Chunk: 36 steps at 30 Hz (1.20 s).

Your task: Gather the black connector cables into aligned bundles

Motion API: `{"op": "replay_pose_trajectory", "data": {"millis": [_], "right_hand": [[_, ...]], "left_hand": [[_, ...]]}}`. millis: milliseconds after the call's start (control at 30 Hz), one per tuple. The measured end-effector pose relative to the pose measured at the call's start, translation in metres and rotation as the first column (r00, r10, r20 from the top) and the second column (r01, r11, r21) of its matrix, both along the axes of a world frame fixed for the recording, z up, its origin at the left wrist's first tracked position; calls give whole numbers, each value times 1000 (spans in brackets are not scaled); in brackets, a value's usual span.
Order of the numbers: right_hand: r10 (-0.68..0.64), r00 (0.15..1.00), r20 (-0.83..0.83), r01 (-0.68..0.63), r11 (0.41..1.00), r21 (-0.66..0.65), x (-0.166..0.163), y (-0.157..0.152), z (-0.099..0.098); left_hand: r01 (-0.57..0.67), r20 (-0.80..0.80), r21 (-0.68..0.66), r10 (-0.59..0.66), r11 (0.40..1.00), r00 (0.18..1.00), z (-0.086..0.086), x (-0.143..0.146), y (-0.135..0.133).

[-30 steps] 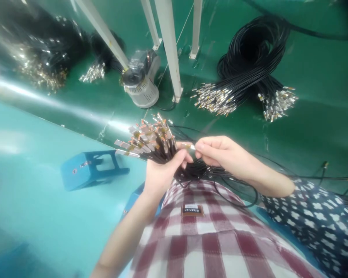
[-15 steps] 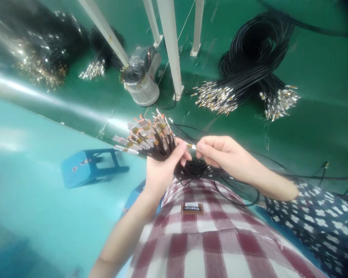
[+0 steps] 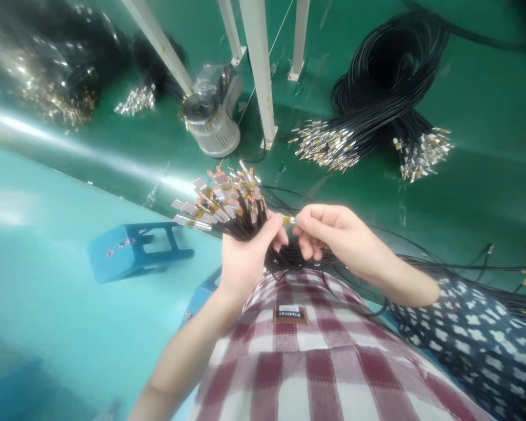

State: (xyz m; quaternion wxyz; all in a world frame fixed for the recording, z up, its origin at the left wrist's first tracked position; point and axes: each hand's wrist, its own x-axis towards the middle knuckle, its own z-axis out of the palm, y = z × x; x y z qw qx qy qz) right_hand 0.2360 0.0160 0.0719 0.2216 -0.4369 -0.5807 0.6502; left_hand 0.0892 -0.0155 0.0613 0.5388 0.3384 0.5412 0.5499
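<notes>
My left hand (image 3: 248, 254) is closed around a thick bundle of black cables (image 3: 241, 225). The cable ends fan out above it, tipped with flat silvery pieces, amber tape and some orange edges. One single cable end (image 3: 288, 220), silvery with an amber band, sticks out sideways between the two hands. My right hand (image 3: 328, 225) pinches its tip between thumb and forefinger, the other fingers curled beneath. The lower part of the bundle runs behind my wrists, over the checked apron (image 3: 289, 351), and off to the right.
A large coil of black cables (image 3: 386, 70) lies on the green table at the back right. A grey-white round machine (image 3: 217, 131) stands by the white posts (image 3: 260, 76). More cable bundles (image 3: 56, 70) lie at the far left. A blue stool (image 3: 123, 251) stands on the floor.
The hands have barely moved. My right hand's lower fingers have loosened and spread a little, while the thumb and forefinger stay on the cable end. The view has shifted slightly.
</notes>
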Motion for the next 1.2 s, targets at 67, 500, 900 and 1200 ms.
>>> {"op": "replay_pose_trajectory", "data": {"millis": [67, 500, 900, 1200], "right_hand": [[-74, 994, 78, 62, 987, 149, 0, -2, 0], [-108, 977, 184, 17, 900, 435, -4, -4, -2], [139, 975, 172, -171, 968, 185, 22, 6, -1], [-66, 948, 310, -93, 878, 470, 17, -3, -4]], "left_hand": [[3, -6, -4, -3, 1000, 1000, 1, 0, 0], [12, -32, -32, -13, 999, 999, 1, 1, -2], [10, 184, -75, 4, 997, 983, -3, -12, 10], [11, 337, -77, 15, 997, 941, -14, -25, 6]]}}
